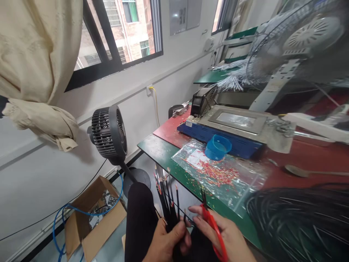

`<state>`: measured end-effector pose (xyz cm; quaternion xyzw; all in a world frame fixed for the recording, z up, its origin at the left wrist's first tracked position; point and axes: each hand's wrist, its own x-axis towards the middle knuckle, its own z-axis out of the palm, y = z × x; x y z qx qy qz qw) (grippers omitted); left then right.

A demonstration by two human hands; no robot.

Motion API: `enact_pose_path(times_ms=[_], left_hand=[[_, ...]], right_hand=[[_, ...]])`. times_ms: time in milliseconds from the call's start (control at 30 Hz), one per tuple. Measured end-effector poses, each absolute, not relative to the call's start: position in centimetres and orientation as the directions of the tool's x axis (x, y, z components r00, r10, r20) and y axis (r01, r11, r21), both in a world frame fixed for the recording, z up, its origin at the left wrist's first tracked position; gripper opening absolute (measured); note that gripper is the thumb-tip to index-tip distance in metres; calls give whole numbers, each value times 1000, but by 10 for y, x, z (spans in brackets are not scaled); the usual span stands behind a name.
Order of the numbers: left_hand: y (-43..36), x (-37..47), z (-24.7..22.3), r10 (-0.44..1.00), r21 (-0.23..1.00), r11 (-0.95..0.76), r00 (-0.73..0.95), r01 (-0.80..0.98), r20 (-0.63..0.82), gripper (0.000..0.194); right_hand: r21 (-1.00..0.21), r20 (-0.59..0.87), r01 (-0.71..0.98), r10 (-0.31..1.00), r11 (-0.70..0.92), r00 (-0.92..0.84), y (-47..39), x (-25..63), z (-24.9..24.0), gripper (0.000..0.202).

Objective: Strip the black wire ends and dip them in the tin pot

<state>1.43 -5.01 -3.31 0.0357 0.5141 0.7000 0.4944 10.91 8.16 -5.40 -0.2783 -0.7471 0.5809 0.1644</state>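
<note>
Black cables [166, 196] with bared, reddish ends stand up in a loose bunch above my left hand [170, 238], whose thumb and fingers are closed around them. To the right, my right hand [223, 233] holds red-handled scissors [214, 227], their dark blades pointing up and away. The fingertips of my right hand are close to the cables at the left hand; whether they touch is unclear. A plastic bag [242, 182] on the green table edge [174, 167] bears many red and yellow scraps [218, 174] beside a blue round dish [218, 147].
A coil of black cable [297, 222] lies at the right. Behind the bag sits a blue-sided metal device [220, 134]. A standing fan [109, 134] is at the left, near an open cardboard box [95, 218]. A large fan [294, 47] looms at the upper right.
</note>
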Motion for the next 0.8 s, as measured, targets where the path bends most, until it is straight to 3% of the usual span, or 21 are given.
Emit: enact_pose_path(times_ms=[133, 300, 433, 567, 633, 800], left_hand=[[-44, 18, -40, 765, 816, 96, -483, -569, -427, 39], [-39, 16, -33, 799, 758, 62, -423, -649, -427, 34], [-36, 17, -25, 769, 750, 71, -443, -658, -461, 33], [-32, 17, -26, 751, 731, 39, -463, -681, -471, 36], [-29, 16, -27, 734, 727, 64, -462, -684, -498, 36], [-25, 10, -26, 636, 709, 62, -520, -702, -571, 40]], right_hand=[[-989, -125, 146, 488, 4, -864, 77, 107, -34, 36], [-980, -179, 126, 413, -152, -893, 73, 113, -20, 25], [-983, -185, 157, 500, -97, -846, 71, 114, -21, 26], [-966, -253, 173, 583, -191, -772, 70, 108, -29, 44], [-971, -239, 193, 637, -142, -733, 72, 107, -35, 45], [-938, -62, 270, 662, 218, -747, 84, 121, -43, 34]])
